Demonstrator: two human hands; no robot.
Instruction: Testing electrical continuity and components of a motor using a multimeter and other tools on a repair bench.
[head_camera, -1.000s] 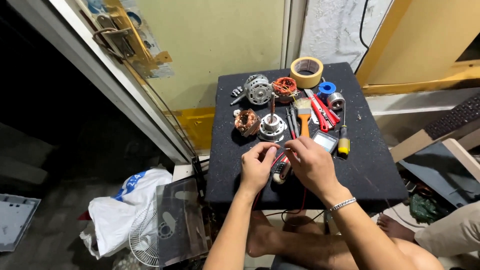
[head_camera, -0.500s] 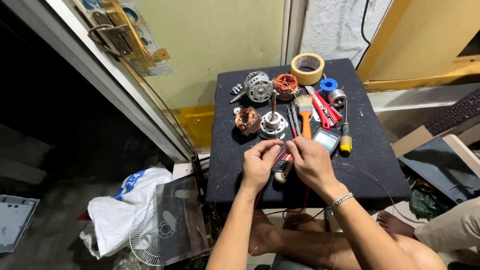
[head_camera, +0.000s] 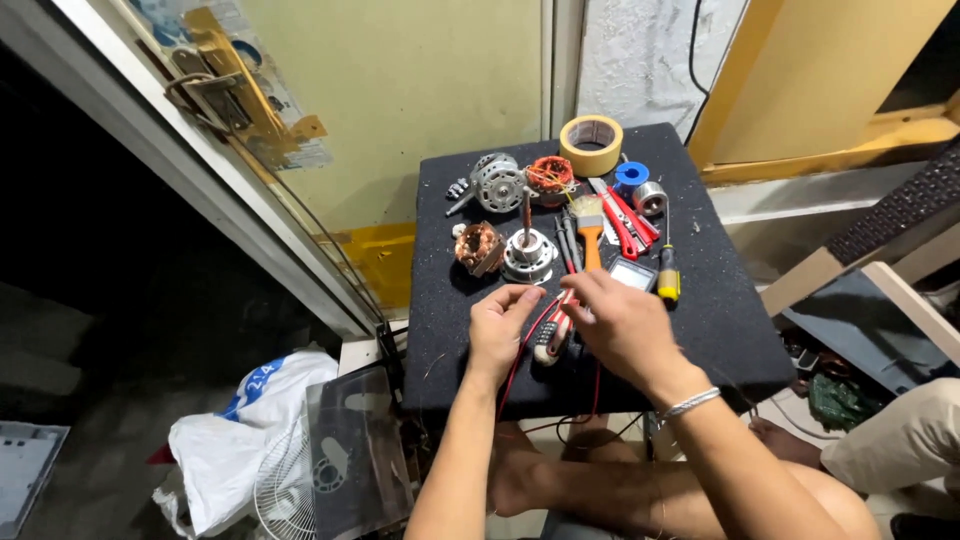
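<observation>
Two hands mid-frame: my left hand (head_camera: 498, 325) and right hand (head_camera: 620, 325) pinch red wire (head_camera: 520, 355); tugging may snap it or topple the rotor (head_camera: 528, 255).

A roll of tan tape (head_camera: 591, 143) is lying at the far edge of the black padded table (head_camera: 740, 330), with a blue spool (head_camera: 630, 173) and a small silver cylinder (head_camera: 650, 198) sitting just beside it. A metal motor housing (head_camera: 497, 184) is resting next to a copper-wound coil (head_camera: 550, 174). An orange-handled brush (head_camera: 589, 226) is lying between dark pliers (head_camera: 567, 243) and red cutters (head_camera: 628, 218). A white plastic bag (head_camera: 240, 440) is slumping on the floor by a fan grille (head_camera: 285, 495).
</observation>
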